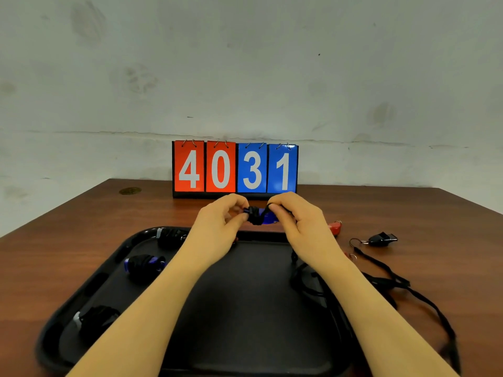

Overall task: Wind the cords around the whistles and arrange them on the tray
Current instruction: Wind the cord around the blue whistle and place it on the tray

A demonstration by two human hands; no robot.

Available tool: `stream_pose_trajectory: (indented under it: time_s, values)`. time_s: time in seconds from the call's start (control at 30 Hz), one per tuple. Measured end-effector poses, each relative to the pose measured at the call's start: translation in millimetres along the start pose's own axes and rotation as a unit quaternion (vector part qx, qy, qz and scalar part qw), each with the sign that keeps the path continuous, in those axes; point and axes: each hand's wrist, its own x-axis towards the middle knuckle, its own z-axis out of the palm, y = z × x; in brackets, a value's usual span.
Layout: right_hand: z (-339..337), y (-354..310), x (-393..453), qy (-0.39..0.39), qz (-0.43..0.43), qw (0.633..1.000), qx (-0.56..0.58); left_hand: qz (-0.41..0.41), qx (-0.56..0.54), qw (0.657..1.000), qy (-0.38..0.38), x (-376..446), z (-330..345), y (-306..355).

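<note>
Above the far edge of the black tray (239, 308) both hands hold a blue whistle (268, 219) partly wrapped in black cord. My left hand (217, 221) pinches the whistle's left end. My right hand (296, 221) pinches the black cord (255, 213) at the whistle's top. Three wound whistles lie along the tray's left side: one at the far left corner (170, 236), a blue one (144, 263), and a white-tipped one (94, 318) nearest me. On the table to the right lie a red whistle (335, 227) and a black whistle (381, 238) with loose cords (394, 287).
A flip scoreboard (235, 170) reading 4031 stands at the back of the brown table (54, 254) against the wall. Loose black cord also lies over the tray's right rim (307, 284), partly under my right forearm.
</note>
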Motion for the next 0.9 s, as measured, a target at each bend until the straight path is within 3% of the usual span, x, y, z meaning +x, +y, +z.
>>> stream_pose_trajectory:
  time_s: [0.13,0.23,0.47,0.57,0.7,0.9]
  values:
    - [-1.5,1.6,0.3,0.013,0.01,1.0,0.005,0.028,-0.007,0.999,-0.029,-2.9,0.1,0.9]
    - [-3.8,-1.3,0.4,0.011,0.071,0.994,0.078,0.039,-0.025,0.998,-0.047,-4.5,-1.5,2.8]
    - [-17.2,-5.0,5.4,0.021,0.215,0.932,0.291,0.042,-0.08,0.993,-0.076,-6.8,-3.4,9.1]
    - [-17.2,-4.2,7.1,0.038,0.25,0.911,0.325,0.036,-0.129,0.989,-0.071,-7.0,-3.0,10.6]
    - [-13.7,-5.4,5.7,0.027,0.238,0.924,0.296,0.015,-0.188,0.981,-0.047,-5.9,-2.6,10.9]
    - [-9.8,-8.7,3.6,-0.057,0.17,0.952,0.247,-0.042,-0.269,0.962,0.016,-2.5,-1.2,9.0]
